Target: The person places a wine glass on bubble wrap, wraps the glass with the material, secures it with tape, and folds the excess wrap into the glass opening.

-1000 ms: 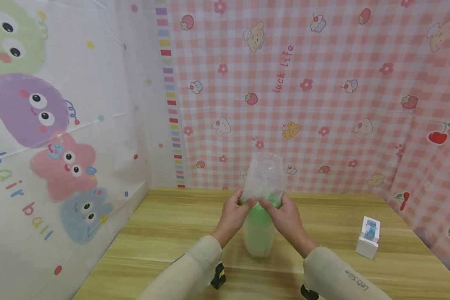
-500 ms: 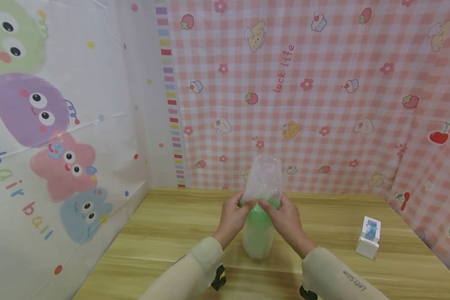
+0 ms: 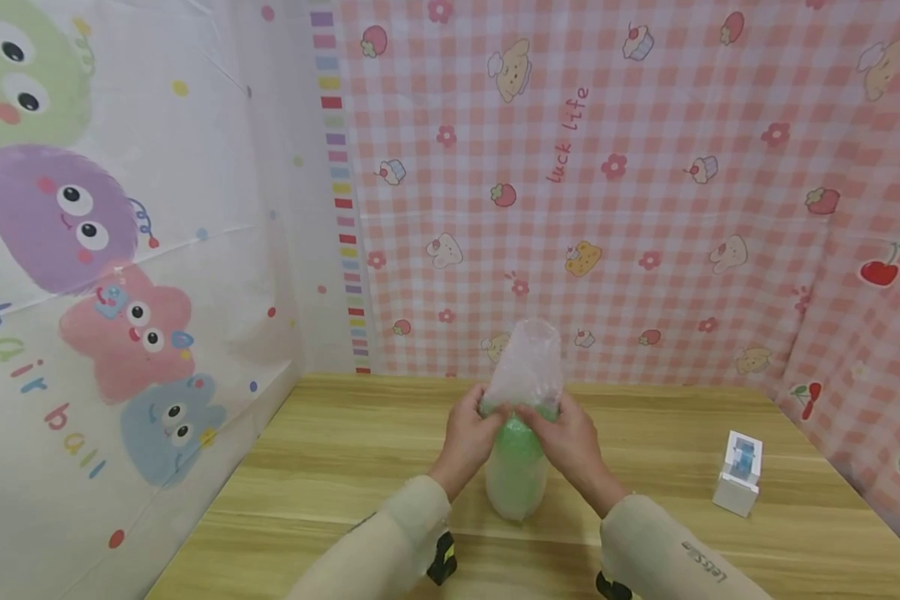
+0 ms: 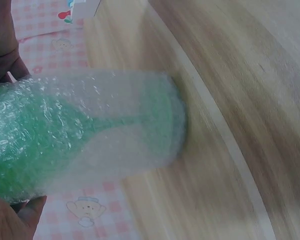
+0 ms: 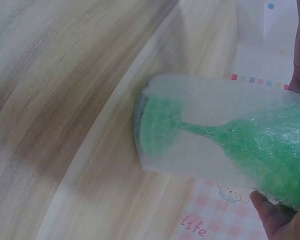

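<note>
A green stemmed glass point(image 3: 519, 442) stands wrapped in a sleeve of clear bubble wrap point(image 3: 528, 358), whose upper part rises past the glass. My left hand point(image 3: 468, 437) grips the bundle from the left, and my right hand point(image 3: 572, 442) grips it from the right. Both thumbs meet at the front, over the bowl; the other fingers are mostly hidden behind. Through the plastic, the left wrist view shows the glass's bowl point(image 4: 45, 135) and thin stem. Its round foot point(image 5: 161, 127) shows at the lower end of the wrap in the right wrist view.
On the right side of the wooden table point(image 3: 330, 467) stands a small white box with a blue tape roll point(image 3: 738, 473). A pink checked cloth point(image 3: 450, 208) hangs behind the table, and a white printed cloth point(image 3: 225, 167) hangs at the left.
The top of the bubble wrap has sunk lower and narrowed. Both hands have shifted slightly down, keeping their grip on the wrapped glass.
</note>
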Demonstrator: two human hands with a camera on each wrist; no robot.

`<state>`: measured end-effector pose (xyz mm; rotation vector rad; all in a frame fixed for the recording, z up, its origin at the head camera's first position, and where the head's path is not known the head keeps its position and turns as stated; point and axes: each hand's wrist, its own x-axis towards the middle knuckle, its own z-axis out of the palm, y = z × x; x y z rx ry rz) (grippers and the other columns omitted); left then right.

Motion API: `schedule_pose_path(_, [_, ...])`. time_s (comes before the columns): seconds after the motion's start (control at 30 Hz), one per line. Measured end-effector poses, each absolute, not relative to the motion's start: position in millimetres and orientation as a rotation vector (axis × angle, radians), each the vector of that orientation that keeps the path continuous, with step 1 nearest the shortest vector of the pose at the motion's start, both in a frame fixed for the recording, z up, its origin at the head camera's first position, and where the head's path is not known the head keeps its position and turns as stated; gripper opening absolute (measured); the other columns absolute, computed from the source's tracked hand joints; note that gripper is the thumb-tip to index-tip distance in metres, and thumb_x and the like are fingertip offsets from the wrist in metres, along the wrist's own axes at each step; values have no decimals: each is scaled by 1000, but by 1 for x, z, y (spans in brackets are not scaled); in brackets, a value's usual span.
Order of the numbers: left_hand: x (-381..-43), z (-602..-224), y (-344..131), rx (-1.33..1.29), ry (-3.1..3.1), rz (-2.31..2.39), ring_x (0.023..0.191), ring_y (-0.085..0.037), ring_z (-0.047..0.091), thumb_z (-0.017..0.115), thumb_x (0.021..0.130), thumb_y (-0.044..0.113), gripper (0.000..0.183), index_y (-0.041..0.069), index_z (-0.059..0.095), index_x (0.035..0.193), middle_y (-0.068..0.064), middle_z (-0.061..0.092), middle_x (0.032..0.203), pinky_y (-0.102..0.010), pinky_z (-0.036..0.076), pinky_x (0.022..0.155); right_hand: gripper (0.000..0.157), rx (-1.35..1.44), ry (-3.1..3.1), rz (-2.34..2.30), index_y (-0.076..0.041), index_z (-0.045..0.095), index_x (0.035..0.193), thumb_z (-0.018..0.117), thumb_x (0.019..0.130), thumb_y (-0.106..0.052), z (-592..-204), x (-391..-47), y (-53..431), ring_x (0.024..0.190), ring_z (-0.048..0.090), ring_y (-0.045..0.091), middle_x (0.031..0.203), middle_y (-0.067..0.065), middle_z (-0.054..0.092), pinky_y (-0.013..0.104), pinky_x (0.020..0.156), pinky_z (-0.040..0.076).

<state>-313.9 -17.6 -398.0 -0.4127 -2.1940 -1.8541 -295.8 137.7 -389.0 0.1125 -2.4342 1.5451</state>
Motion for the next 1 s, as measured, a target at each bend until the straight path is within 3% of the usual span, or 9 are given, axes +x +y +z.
schedule_pose_path(0.13, [-315, -397, -15, -391, -2206, -1846, 91, -16, 62, 69, 90, 11, 23, 3, 65, 112, -8, 69, 106, -35, 54, 81, 55, 94, -2466, 1511, -8, 51, 137, 70, 93, -37, -388, -297, 138, 127, 52, 36, 137, 19, 57, 53, 103, 43])
schedule_pose_path(0.33, [-316, -398, -15, -380, -2212, -1786, 82, -13, 60, 71, 88, 9, 21, 4, 68, 108, -7, 70, 100, -33, 53, 75, 58, 107, -2483, 1439, -8, 51, 139, 68, 94, -39, -388, -296, 139, 128, 51, 38, 138, 20, 56, 54, 103, 43])
schedule_pose_path(0.77, [-315, -397, -14, -347, -2172, -1655, 89, -19, 66, 74, 85, 7, 18, 5, 71, 102, -7, 73, 100, -39, 55, 83, 48, 135, -2460, 1260, -5, 62, 129, 71, 92, -34, -385, -298, 138, 120, 58, 36, 128, 18, 63, 52, 97, 48])
schedule_pose_path(1.0, [-319, -397, -13, -315, -2205, -1739, 103, -26, 65, 75, 80, 3, 38, 4, 64, 116, -11, 71, 111, -42, 52, 92, 46, 91, -2501, 1342, 2, 63, 123, 73, 91, -29, -384, -298, 140, 112, 61, 36, 121, 22, 65, 51, 93, 51])
